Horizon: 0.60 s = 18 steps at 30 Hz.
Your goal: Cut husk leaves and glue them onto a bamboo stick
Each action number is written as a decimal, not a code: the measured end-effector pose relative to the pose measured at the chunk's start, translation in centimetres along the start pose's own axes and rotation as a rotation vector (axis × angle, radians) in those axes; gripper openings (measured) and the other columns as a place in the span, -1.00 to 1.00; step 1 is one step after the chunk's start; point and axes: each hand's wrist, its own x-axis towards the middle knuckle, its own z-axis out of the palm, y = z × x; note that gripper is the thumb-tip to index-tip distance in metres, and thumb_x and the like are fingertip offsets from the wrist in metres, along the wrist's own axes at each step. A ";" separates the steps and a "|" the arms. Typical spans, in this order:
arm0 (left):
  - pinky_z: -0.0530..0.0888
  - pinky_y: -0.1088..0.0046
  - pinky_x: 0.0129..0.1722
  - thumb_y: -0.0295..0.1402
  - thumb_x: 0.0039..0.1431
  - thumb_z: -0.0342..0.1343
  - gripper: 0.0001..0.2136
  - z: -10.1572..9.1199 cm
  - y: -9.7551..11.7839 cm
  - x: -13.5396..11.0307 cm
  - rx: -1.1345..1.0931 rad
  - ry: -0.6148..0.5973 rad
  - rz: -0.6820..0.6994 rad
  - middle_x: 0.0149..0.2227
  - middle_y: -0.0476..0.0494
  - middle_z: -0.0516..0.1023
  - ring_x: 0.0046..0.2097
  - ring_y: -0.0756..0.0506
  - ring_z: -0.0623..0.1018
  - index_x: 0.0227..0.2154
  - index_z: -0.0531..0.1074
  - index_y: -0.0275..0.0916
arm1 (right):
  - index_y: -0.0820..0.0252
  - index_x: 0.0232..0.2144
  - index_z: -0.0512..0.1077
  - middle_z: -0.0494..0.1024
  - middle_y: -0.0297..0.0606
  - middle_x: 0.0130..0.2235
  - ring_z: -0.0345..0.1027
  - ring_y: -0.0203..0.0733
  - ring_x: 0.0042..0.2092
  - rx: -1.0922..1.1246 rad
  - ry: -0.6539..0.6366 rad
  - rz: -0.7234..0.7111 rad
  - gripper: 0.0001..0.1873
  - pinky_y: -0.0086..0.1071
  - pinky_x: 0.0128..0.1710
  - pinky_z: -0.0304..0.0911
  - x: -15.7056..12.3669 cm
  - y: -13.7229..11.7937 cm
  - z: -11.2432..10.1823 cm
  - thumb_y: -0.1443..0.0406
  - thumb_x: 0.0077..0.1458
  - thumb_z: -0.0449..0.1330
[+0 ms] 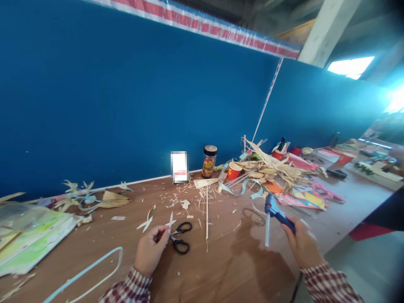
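Observation:
My left hand pinches a small pale piece of husk cut with pointed tips between thumb and fingertips. Just right of those fingertips lie scissors with black handles, their blades partly hidden by the hand. A similar pointed husk piece rests on the table to the left. My right hand is wrapped around the handle of a blue hot glue gun, held over the table's right side. A translucent glue stick juts down from the gun. A thin pale stick lies between the hands.
Husk scraps litter the brown table. At the back stand a lidded jar and a red paper cup, beside a heap of dry husks. Pink scissors lie right. A bent pale-blue strip is front left. A blue partition rises behind.

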 end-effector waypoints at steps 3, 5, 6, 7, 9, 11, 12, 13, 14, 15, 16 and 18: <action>0.40 0.48 -0.50 -0.16 -0.04 0.06 -0.74 0.2 -0.3 -0.1 0.073 0.007 0.036 -0.56 -0.05 0.52 -0.53 -0.06 0.47 -0.44 0.44 -0.27 | 0.25 -0.24 0.24 0.38 -0.09 -0.35 0.28 0.00 -0.28 0.011 0.025 0.029 -0.59 -0.19 -0.28 0.23 0.4 -0.1 0.0 0.04 0.14 -0.16; 0.42 0.46 -0.42 -0.17 -0.02 0.04 -0.76 0.3 -0.6 -0.2 0.163 0.019 0.085 -0.48 -0.09 0.56 -0.46 -0.09 0.50 -0.43 0.45 -0.25 | 0.25 -0.22 0.23 0.39 -0.06 -0.33 0.29 0.01 -0.26 0.029 0.026 0.052 -0.62 -0.19 -0.26 0.22 0.6 -0.2 0.0 0.07 0.14 -0.15; 0.42 0.46 -0.39 -0.18 -0.01 0.03 -0.76 0.3 -0.7 -0.3 0.217 0.027 0.111 -0.44 -0.11 0.57 -0.43 -0.10 0.52 -0.42 0.46 -0.24 | 0.25 -0.22 0.23 0.39 -0.04 -0.32 0.29 0.02 -0.25 0.039 0.029 0.063 -0.62 -0.18 -0.25 0.22 0.6 -0.3 0.0 0.08 0.14 -0.14; 0.42 0.45 -0.37 -0.19 0.00 0.02 -0.77 0.3 -0.8 -0.3 0.276 0.032 0.133 -0.40 -0.12 0.58 -0.40 -0.10 0.52 -0.41 0.46 -0.23 | 0.25 -0.22 0.23 0.39 -0.03 -0.31 0.29 0.03 -0.25 0.047 0.033 0.073 -0.62 -0.18 -0.25 0.22 0.7 -0.5 -0.1 0.07 0.13 -0.14; 0.42 0.46 -0.36 -0.19 0.02 -0.02 -0.76 0.2 -0.8 -0.3 0.401 0.034 0.154 -0.37 -0.11 0.58 -0.38 -0.11 0.53 -0.40 0.48 -0.19 | 0.24 -0.22 0.24 0.39 -0.02 -0.31 0.30 0.05 -0.24 0.067 0.059 0.105 -0.59 -0.16 -0.25 0.22 0.9 -1.0 -0.5 0.04 0.11 -0.14; 0.40 0.47 -0.38 -0.20 0.03 -0.04 -0.75 -0.1 -0.5 -0.3 0.506 0.038 0.136 -0.37 -0.09 0.59 -0.36 -0.11 0.53 -0.39 0.49 -0.16 | 0.24 -0.19 0.24 0.39 -0.01 -0.27 0.31 0.05 -0.23 0.125 0.092 0.186 -0.57 -0.16 -0.27 0.22 1.2 -2.0 -1.2 0.02 0.08 -0.12; 0.39 0.48 -0.40 -0.20 0.04 -0.05 -0.75 -0.2 -0.3 -0.4 0.546 0.042 0.121 -0.37 -0.08 0.59 -0.36 -0.11 0.53 -0.39 0.50 -0.16 | 0.23 -0.17 0.23 0.39 -0.02 -0.24 0.31 0.04 -0.23 0.176 0.089 0.234 -0.56 -0.17 -0.27 0.22 1.4 -2.6 -1.6 0.02 0.07 -0.10; 0.38 0.49 -0.42 -0.20 0.04 -0.05 -0.74 -0.3 -0.1 -0.4 0.579 0.046 0.104 -0.38 -0.08 0.59 -0.37 -0.11 0.53 -0.39 0.50 -0.15 | 0.22 -0.15 0.23 0.38 -0.03 -0.22 0.31 0.02 -0.23 0.244 0.091 0.276 -0.55 -0.17 -0.26 0.22 1.6 -3.4 -2.1 0.01 0.06 -0.10; 0.36 0.50 -0.44 -0.20 0.04 -0.06 -0.74 -0.4 0.1 -0.4 0.607 0.052 0.089 -0.39 -0.07 0.59 -0.38 -0.11 0.53 -0.38 0.51 -0.15 | 0.21 -0.14 0.22 0.38 -0.05 -0.21 0.31 0.01 -0.22 0.324 0.082 0.310 -0.54 -0.17 -0.25 0.22 1.8 -4.3 -2.5 0.01 0.06 -0.10; 0.35 0.50 -0.46 -0.20 0.05 -0.06 -0.74 -0.4 0.3 -0.4 0.634 0.058 0.076 -0.40 -0.07 0.59 -0.39 -0.11 0.53 -0.38 0.51 -0.14 | 0.20 -0.14 0.22 0.39 -0.07 -0.23 0.31 -0.01 -0.23 0.412 0.062 0.341 -0.54 -0.17 -0.24 0.22 1.9 -5.2 -2.9 0.00 0.05 -0.10; 0.34 0.50 -0.47 -0.20 0.05 -0.06 -0.74 -0.4 0.5 -0.5 0.658 0.065 0.066 -0.41 -0.07 0.59 -0.39 -0.11 0.53 -0.37 0.52 -0.14 | 0.20 -0.15 0.23 0.40 -0.11 -0.27 0.32 -0.03 -0.26 0.513 0.035 0.363 -0.54 -0.18 -0.26 0.23 2.1 -6.2 -3.2 0.00 0.05 -0.09; 0.33 0.50 -0.47 -0.21 0.06 -0.06 -0.74 -0.4 0.6 -0.6 0.695 0.078 0.057 -0.38 -0.08 0.60 -0.36 -0.12 0.53 -0.35 0.52 -0.12 | 0.19 -0.23 0.28 0.41 -0.18 -0.38 0.32 -0.11 -0.34 0.704 0.008 0.422 -0.60 -0.24 -0.32 0.26 2.2 -8.2 -3.7 0.02 0.05 -0.04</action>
